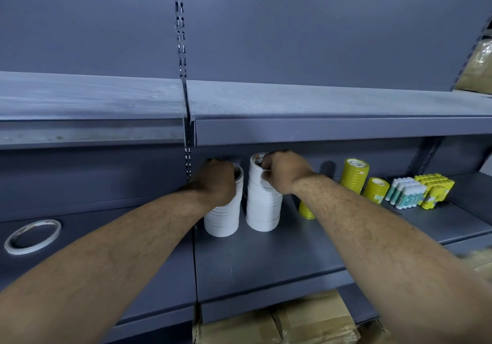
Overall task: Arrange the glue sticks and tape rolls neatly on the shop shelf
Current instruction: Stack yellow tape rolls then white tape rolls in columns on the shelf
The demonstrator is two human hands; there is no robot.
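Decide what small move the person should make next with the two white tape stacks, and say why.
Probably slide the left white tape stack toward the right white tape stack so they stand flush. The left hand grips the shorter stack's top, the right hand the taller one's, and a narrow gap separates them.

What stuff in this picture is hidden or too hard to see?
Head view, the only one:
1. Fingertips of the left hand: hidden behind the shorter stack of white tape rolls it grips.
2. Top of the taller stack of white tape rolls: partly covered by the right hand.
3. The small yellow tape roll: mostly behind the right forearm.
4. Print on the white-and-green glue sticks: too small.
5. The brown cardboard boxes: cut off by the bottom edge.
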